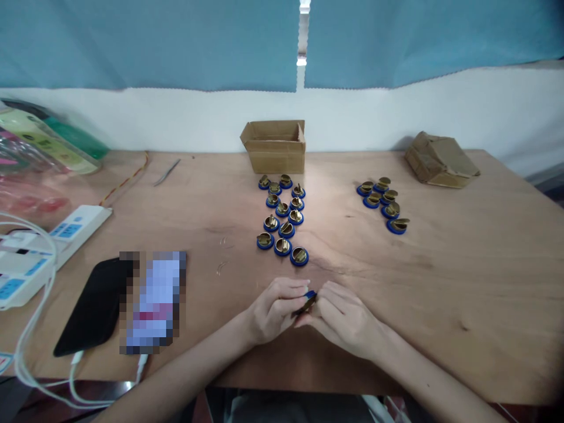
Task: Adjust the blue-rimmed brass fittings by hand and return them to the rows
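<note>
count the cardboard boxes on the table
2: an open brown cardboard box at the back centre, and a flattened, tilted brown cardboard box at the back right of the wooden table.

No readable text anywhere in my view. White power strip with blue panels (42, 247) at my left: markings too small to read. Green and pink plastic packets (39, 147) at far left: print blurred. Screen of phone beside black case (154, 302): pixelated, illegible.

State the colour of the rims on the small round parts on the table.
Blue rims on the small round parts, clearest in the head view.
</note>
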A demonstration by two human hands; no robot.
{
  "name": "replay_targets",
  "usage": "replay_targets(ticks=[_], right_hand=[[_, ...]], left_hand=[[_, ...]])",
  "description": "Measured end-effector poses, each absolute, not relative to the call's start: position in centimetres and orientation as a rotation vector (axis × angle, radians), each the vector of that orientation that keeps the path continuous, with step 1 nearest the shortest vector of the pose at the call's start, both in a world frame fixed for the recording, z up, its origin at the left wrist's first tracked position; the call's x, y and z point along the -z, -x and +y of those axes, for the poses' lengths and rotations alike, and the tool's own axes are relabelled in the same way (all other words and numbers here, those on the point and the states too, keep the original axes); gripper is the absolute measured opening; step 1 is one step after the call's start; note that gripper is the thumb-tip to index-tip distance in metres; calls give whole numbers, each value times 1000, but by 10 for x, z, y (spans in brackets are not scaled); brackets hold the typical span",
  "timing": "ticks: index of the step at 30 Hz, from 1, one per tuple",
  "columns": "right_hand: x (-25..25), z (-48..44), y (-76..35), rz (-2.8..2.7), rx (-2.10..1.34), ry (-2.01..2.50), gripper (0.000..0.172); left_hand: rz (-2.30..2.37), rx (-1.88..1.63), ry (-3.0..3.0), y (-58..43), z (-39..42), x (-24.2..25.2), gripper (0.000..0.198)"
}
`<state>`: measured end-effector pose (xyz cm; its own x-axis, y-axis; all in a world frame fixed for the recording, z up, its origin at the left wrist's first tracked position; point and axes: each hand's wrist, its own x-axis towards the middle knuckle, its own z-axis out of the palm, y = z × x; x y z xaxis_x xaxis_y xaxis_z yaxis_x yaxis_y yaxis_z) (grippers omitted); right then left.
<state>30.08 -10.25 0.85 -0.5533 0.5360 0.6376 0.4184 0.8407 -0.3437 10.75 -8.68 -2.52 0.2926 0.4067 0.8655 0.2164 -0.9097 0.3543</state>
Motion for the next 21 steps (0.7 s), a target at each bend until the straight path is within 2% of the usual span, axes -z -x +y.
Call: replay_targets(ticks=[4, 21], right_hand=[[-8, -107, -297, -2223, -132, 701, 33], [-2, -111, -294, -2149, -200, 657, 23]], left_hand=[[547, -1676, -2344, -108, -87, 25, 15], [488, -1671, -2287, -108, -89, 28, 20]])
